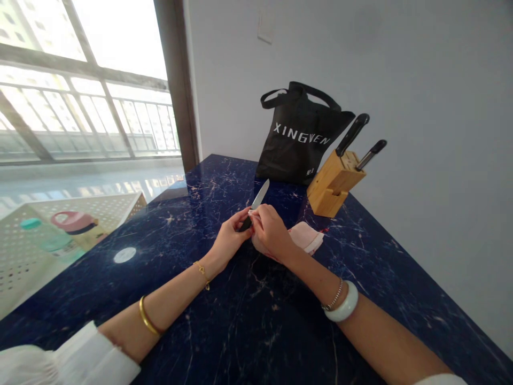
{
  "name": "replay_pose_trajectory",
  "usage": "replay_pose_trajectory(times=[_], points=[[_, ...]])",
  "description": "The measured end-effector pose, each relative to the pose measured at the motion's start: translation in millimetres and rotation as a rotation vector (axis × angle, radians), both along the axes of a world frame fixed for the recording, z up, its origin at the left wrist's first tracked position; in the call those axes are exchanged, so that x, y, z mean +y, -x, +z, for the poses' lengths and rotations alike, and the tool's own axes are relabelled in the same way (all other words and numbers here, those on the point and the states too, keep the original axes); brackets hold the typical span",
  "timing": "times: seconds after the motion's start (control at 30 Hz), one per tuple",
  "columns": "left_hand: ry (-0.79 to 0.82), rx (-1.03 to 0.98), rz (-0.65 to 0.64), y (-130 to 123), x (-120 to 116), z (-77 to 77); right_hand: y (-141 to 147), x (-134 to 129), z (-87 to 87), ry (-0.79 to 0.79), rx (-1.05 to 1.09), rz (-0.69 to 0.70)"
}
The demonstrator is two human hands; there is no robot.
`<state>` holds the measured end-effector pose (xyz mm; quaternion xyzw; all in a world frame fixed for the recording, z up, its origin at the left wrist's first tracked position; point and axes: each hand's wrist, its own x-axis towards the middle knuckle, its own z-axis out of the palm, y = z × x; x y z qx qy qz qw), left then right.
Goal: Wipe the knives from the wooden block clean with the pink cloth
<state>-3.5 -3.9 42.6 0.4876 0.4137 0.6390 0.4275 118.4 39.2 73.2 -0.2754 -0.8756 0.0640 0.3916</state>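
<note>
The left hand (230, 238) has its grip pressed closed on the black handle (245, 224) of a paring knife (253, 208), the blade (260, 192) pointing to 1 o'clock; the right hand (272, 232) pinches a fold of pink cloth (306, 238) against the blade's base, the rest of the cloth lying toward 3 o'clock; most of the blade, tip included, shows bare; a wooden knife block (334, 184) with two knives (352, 133) stands at 1 o'clock, a black tote bag (298, 136) at 12; the blue marble desk (280, 321) meets the wall (441, 107) toward 2 o'clock, with its open edge at 9 o'clock.
</note>
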Motion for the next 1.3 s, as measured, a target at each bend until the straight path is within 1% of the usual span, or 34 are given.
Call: replay_pose_trajectory(times=[0.13,0.27,0.37,0.47,0.53,0.6,0.77,0.87,0.93,1.0,1.1,1.17,1.23,1.3], points=[[-0.02,-0.184,-0.122,-1.3,-0.4,-0.8,1.3,4.0,-2.5,0.01,0.024,-0.047],[0.05,-0.296,-0.178,-3.8,-2.1,1.8,1.5,2.2,-3.8,-0.01,-0.029,0.022],[0.078,-0.376,-0.225,-5.5,-3.4,5.7,0.5,7.0,-2.3,0.006,-0.003,-0.02],[0.101,-0.493,-0.236,-4.8,-5.0,10.5,1.2,11.6,-1.7,0.043,0.033,-0.064],[0.148,-0.577,-0.223,-2.8,-6.3,13.2,4.1,8.8,-3.4,0.054,0.013,-0.032],[0.2,-0.625,-0.201,0.1,-7.5,15.4,8.4,0.5,-6.3,0.051,-0.019,0.023],[0.262,-0.616,-0.149,4.9,-9.2,18.5,17.5,-27.4,-10.0,0.034,-0.115,0.114],[0.256,-0.618,-0.121,3.5,-7.9,17.2,17.7,-32.2,-9.6,0.015,-0.171,0.138],[0.219,-0.601,-0.084,0.6,-6.3,14.6,14.8,-25.6,-8.7,0.002,-0.158,0.1],[0.169,-0.556,-0.083,-3.2,-5.1,11.5,9.6,-12.2,-6.7,-0.007,-0.11,0.027],[0.122,-0.471,-0.166,-8.2,-5.0,7.1,-0.2,11.2,-1.1,0.007,-0.022,-0.086],[0.099,-0.413,-0.211,-9.6,-5.7,4.7,-5.7,21.9,3.0,0.019,0.025,-0.129],[0.082,-0.344,-0.219,-9.1,-6.1,2.7,-9.5,25.9,5.6,0.017,0.036,-0.114],[0.078,-0.283,-0.205,-7.3,-6.2,1.1,-12.1,25.0,5.6,0.01,0.013,-0.063]])
